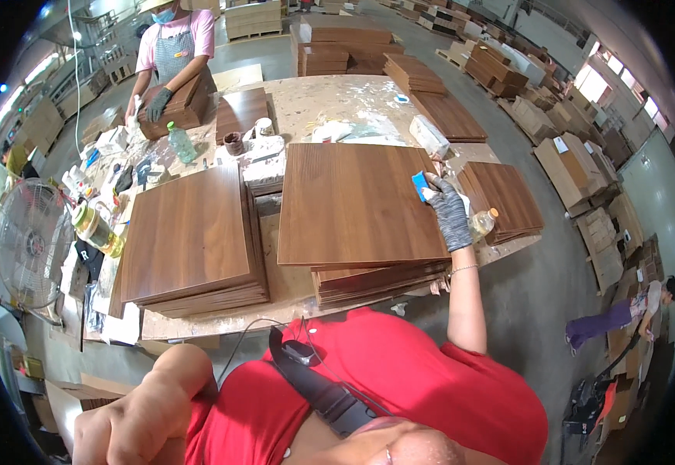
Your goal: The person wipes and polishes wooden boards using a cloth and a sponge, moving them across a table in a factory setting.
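**Gloved right hand on a blue pad, brown panels everywhere**

So the right hand [450, 213], in a grey glove, has its fingers clamped on a small blue pad [419, 187], right by the right side of the top wood-grain panel [357, 205]. That panel sits a bit askew on a pile [376, 283] at the table's near edge. The bare left arm [155, 399] is bent, below the near left corner of the table [298, 97]; can't tell what its fingers are doing.

Just beside the gloved wrist there's a clear bottle [479, 225] with an orange cap, then a low stack of panels [500, 198] along the right edge. Another tall stack [186, 232] fills the near left corner. Over at the far left corner, a co-worker [175, 46] has a gloved hand on some brown boards [178, 108].
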Motion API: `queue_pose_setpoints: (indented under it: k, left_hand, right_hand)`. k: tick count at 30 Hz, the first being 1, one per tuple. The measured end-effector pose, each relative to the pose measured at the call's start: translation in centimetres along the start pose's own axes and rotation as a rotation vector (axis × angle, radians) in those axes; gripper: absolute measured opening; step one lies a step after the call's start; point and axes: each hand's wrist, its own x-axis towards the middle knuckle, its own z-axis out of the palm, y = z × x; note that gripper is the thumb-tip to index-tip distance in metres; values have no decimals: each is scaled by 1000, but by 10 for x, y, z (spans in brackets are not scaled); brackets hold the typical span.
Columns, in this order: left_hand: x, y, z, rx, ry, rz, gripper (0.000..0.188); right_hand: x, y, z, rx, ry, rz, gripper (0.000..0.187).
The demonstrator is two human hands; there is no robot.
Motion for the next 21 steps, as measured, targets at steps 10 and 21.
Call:
queue_pose_setpoints:
  k: [10,21]
  left_hand:
    - [25,15,-19,-169,-24,-478,29]
    - [-36,11,-8,921,-105,46,13]
  right_hand:
    - [0,2,-2,-19,-30,6,45]
    - [-3,11,-3,-182,4,-123,39]
